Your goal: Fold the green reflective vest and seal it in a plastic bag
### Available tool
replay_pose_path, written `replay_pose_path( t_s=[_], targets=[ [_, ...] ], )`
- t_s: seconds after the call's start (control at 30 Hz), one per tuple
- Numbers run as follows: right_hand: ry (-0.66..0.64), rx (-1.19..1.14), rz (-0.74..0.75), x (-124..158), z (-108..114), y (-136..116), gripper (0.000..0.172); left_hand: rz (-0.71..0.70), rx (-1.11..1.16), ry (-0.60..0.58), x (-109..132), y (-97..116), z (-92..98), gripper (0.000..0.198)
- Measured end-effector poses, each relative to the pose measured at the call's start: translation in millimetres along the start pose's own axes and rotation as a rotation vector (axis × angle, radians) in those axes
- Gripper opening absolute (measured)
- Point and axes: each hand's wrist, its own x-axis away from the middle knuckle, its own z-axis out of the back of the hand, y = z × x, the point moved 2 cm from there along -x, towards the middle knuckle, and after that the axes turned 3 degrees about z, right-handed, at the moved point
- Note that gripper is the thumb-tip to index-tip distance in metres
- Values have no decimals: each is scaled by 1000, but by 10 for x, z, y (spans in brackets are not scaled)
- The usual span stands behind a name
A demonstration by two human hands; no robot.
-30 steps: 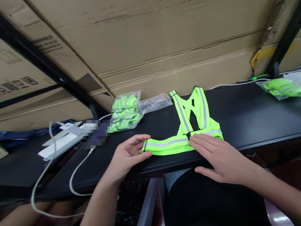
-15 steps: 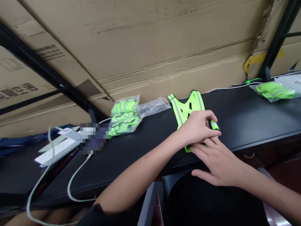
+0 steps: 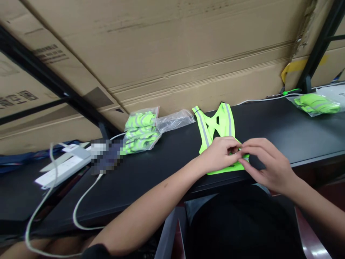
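Observation:
A neon-green reflective strap vest [image 3: 212, 126] with grey stripes lies on the black table [image 3: 167, 162] near its front edge. Its waist band is folded over into a short stack under my hands. My left hand [image 3: 219, 154] reaches across from the left and its curled fingers grip the folded band. My right hand [image 3: 265, 163] meets it from the right, thumb and fingers pinching the same folded end. The vest's crossed shoulder straps stretch away toward the cardboard behind.
Bagged green vests [image 3: 140, 131] and an empty clear bag [image 3: 174, 120] lie at the back left. A white power strip [image 3: 60, 167] with cables sits far left. Another bagged vest [image 3: 315, 103] lies back right. Large cardboard boxes [image 3: 172, 54] form the wall behind.
The waist band was stretched out flat between my hands; my left hand carried its left end over to the right, folding it. My right hand lifted from pressing flat to pinching.

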Motion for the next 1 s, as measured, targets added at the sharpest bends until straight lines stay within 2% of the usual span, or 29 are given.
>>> replay_pose_path(
  t_s=[0.07, 0.13, 0.2, 0.27, 0.37, 0.47, 0.57, 0.7, 0.87, 1.0],
  targets=[
    [-90, 14, -34, 37, -13, 62, 29, -36, -77, 18, 46, 2, 18, 13],
    [-203, 2, 13, 81, -47, 78, 28, -107, -139, 9, 149, 10, 54, 20],
    [-277, 21, 51, 114, -70, 72, 24, -195, -173, 2, 323, 28, 104, 23],
    [-333, 44, 42, 121, -76, 60, 21, -213, -237, 39, 552, 48, 160, 19],
    [-434, 43, 7, 99, -74, 29, 30, -37, -421, 139, 906, 71, 227, 7],
    [-502, 70, 6, 84, -81, -12, 48, 87, -447, 155, 1152, 117, 226, 32],
    [-503, 104, 28, 92, -96, -50, 54, 114, -498, 122, 1256, 175, 158, 41],
    [-483, 109, 64, 102, -79, -97, 44, 74, -577, 145, 1322, 228, 45, 48],
    [-452, 78, 172, 111, 44, -227, 23, -63, -560, 253, 1436, 285, -86, 34],
    [-408, 118, 241, 106, 111, -313, 23, -83, -532, 377, 1470, 329, -132, 32]
  ],
)
